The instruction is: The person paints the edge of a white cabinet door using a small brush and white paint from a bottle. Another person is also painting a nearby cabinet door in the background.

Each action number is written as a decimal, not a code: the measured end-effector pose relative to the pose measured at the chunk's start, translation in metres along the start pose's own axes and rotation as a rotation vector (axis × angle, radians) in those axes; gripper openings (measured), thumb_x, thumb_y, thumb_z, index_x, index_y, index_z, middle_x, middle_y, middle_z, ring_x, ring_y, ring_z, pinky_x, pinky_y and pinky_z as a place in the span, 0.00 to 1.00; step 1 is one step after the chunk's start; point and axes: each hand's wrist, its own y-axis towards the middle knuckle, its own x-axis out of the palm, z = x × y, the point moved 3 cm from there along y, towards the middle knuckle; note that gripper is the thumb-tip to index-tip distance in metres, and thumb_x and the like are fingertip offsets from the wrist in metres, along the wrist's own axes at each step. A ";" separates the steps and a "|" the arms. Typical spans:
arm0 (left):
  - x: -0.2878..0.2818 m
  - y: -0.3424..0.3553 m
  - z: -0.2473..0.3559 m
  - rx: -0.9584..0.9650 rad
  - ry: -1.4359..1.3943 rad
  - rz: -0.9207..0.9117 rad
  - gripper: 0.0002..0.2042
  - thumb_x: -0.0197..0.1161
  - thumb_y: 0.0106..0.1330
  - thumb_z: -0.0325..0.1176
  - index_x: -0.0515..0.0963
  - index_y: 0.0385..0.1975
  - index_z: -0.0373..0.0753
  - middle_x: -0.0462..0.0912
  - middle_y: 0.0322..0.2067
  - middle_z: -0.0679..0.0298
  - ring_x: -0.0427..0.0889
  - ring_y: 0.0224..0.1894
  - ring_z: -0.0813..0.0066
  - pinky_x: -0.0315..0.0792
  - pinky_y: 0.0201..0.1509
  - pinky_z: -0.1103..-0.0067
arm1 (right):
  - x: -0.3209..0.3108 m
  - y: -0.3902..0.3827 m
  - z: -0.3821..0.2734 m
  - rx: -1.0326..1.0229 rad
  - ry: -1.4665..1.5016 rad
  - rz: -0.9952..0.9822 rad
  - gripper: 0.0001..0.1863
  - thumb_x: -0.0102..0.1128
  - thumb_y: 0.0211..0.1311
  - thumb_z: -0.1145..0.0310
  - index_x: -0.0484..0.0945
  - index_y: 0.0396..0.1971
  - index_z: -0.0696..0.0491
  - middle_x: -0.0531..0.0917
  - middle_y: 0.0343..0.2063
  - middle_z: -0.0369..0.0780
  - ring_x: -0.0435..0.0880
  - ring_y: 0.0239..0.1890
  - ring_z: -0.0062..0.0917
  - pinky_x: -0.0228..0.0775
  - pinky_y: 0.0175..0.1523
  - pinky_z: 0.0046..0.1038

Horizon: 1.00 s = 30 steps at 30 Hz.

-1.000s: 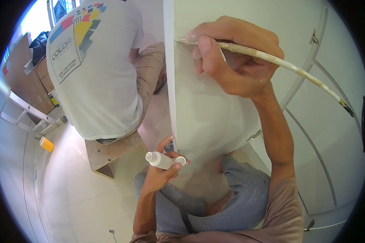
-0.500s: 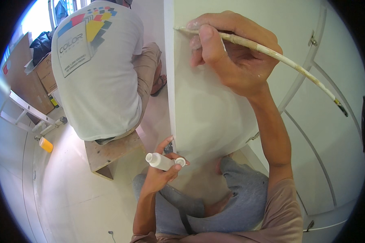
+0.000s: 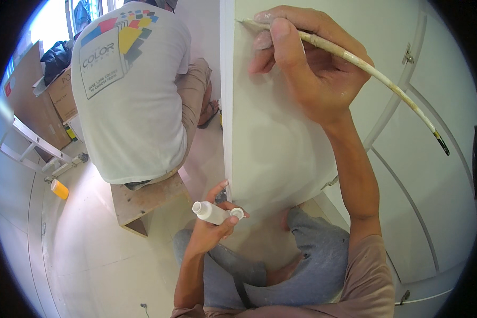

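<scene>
My right hand (image 3: 318, 58) pinches a thin paintbrush (image 3: 379, 80) with a pale, paint-smeared handle and a dark tail end. Its bristle tip meets the white door panel (image 3: 281, 138) close to the panel's left edge, high up. Whitish paint coats some of the fingertips. Lower down, my left hand (image 3: 213, 230) is closed round a small white bottle (image 3: 211, 213) with an open mouth. A white cap (image 3: 237, 213) is held by the same hand. Fingers of that hand reach to the lower left edge of the panel.
A person (image 3: 130, 100) in a white printed shirt sits on a low wooden stool (image 3: 143, 204) just left of the panel. Farther left are a ladder (image 3: 37, 140), an orange-yellow cylinder (image 3: 60, 189) and cardboard boxes (image 3: 62, 98). White cabinet doors (image 3: 408, 196) stand on the right.
My right hand and the paintbrush have moved slightly up and to the right, with the tip higher along the panel's edge. My left hand still holds the bottle and cap.
</scene>
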 end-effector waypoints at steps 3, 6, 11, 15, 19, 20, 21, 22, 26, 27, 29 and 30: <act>0.000 0.000 0.001 -0.013 0.002 0.000 0.39 0.67 0.62 0.35 0.50 0.70 0.40 0.83 0.32 0.51 0.63 0.12 0.85 0.58 0.16 0.86 | -0.001 0.001 0.007 -0.045 0.004 0.016 0.05 0.56 0.62 0.82 0.80 0.34 0.68 0.82 0.21 0.45 0.83 0.18 0.22 0.77 0.22 0.22; 0.000 0.000 0.001 -0.024 -0.008 0.001 0.39 0.67 0.63 0.34 0.49 0.70 0.40 0.83 0.32 0.51 0.63 0.12 0.85 0.58 0.17 0.86 | -0.001 0.002 0.009 -0.037 0.014 -0.028 0.05 0.56 0.61 0.82 0.79 0.33 0.68 0.82 0.20 0.45 0.82 0.18 0.22 0.77 0.22 0.22; -0.001 0.002 0.001 -0.027 -0.015 -0.002 0.38 0.66 0.63 0.33 0.49 0.70 0.40 0.83 0.33 0.50 0.63 0.12 0.85 0.58 0.17 0.86 | -0.001 0.004 0.004 0.028 -0.124 0.043 0.06 0.56 0.64 0.80 0.80 0.36 0.66 0.83 0.22 0.43 0.82 0.19 0.24 0.76 0.22 0.22; -0.002 0.003 0.002 -0.025 -0.014 0.001 0.38 0.66 0.64 0.33 0.50 0.70 0.41 0.83 0.33 0.51 0.63 0.12 0.85 0.58 0.17 0.86 | 0.000 0.006 0.002 0.064 -0.105 -0.044 0.06 0.56 0.65 0.79 0.80 0.36 0.66 0.83 0.23 0.43 0.83 0.20 0.24 0.78 0.23 0.22; -0.002 0.005 0.002 -0.024 -0.018 -0.006 0.38 0.66 0.63 0.34 0.50 0.70 0.41 0.83 0.33 0.51 0.63 0.12 0.85 0.58 0.17 0.86 | -0.001 0.007 0.005 0.056 -0.124 -0.011 0.06 0.55 0.65 0.79 0.80 0.36 0.66 0.83 0.23 0.43 0.84 0.20 0.24 0.78 0.24 0.22; -0.002 0.005 0.002 -0.034 -0.010 0.000 0.38 0.67 0.63 0.34 0.50 0.70 0.41 0.83 0.33 0.51 0.63 0.12 0.85 0.58 0.17 0.86 | -0.001 0.007 0.006 0.057 -0.133 -0.011 0.06 0.55 0.65 0.79 0.80 0.36 0.65 0.83 0.23 0.43 0.84 0.20 0.24 0.79 0.24 0.22; -0.003 0.006 0.001 -0.033 -0.013 0.000 0.38 0.67 0.63 0.35 0.50 0.70 0.41 0.83 0.33 0.51 0.63 0.12 0.85 0.58 0.17 0.86 | -0.001 0.007 0.006 0.053 -0.132 -0.013 0.06 0.55 0.65 0.79 0.80 0.36 0.66 0.83 0.23 0.43 0.84 0.20 0.24 0.79 0.25 0.22; -0.003 0.006 0.002 -0.026 -0.027 -0.006 0.39 0.67 0.63 0.35 0.50 0.69 0.41 0.83 0.33 0.51 0.63 0.12 0.85 0.58 0.17 0.86 | -0.001 0.007 0.007 0.050 -0.130 -0.015 0.07 0.55 0.65 0.79 0.80 0.37 0.66 0.83 0.23 0.43 0.84 0.20 0.24 0.79 0.25 0.22; -0.005 0.006 0.002 -0.067 -0.019 -0.004 0.38 0.65 0.63 0.31 0.50 0.70 0.42 0.83 0.33 0.53 0.64 0.13 0.85 0.59 0.18 0.85 | -0.001 0.006 0.009 0.058 -0.149 0.013 0.07 0.54 0.65 0.79 0.80 0.37 0.66 0.82 0.22 0.43 0.84 0.20 0.25 0.79 0.25 0.22; -0.006 0.006 0.003 -0.084 -0.019 -0.012 0.37 0.63 0.63 0.26 0.50 0.70 0.43 0.84 0.34 0.54 0.65 0.15 0.85 0.61 0.19 0.85 | -0.001 0.007 0.009 0.062 -0.144 0.008 0.07 0.54 0.65 0.79 0.80 0.36 0.66 0.82 0.22 0.43 0.84 0.20 0.25 0.78 0.25 0.22; -0.005 0.005 0.004 -0.098 -0.018 -0.021 0.36 0.61 0.63 0.22 0.50 0.70 0.44 0.84 0.34 0.56 0.66 0.17 0.85 0.63 0.20 0.84 | -0.001 0.007 0.010 0.068 -0.132 -0.001 0.07 0.54 0.65 0.79 0.79 0.36 0.67 0.82 0.22 0.43 0.84 0.20 0.26 0.78 0.24 0.23; -0.005 0.006 0.004 -0.096 -0.017 -0.022 0.36 0.61 0.63 0.22 0.50 0.70 0.44 0.84 0.34 0.56 0.66 0.17 0.85 0.63 0.20 0.84 | -0.001 0.008 0.010 0.063 -0.132 0.004 0.07 0.55 0.65 0.79 0.79 0.36 0.67 0.82 0.22 0.43 0.84 0.20 0.26 0.78 0.24 0.22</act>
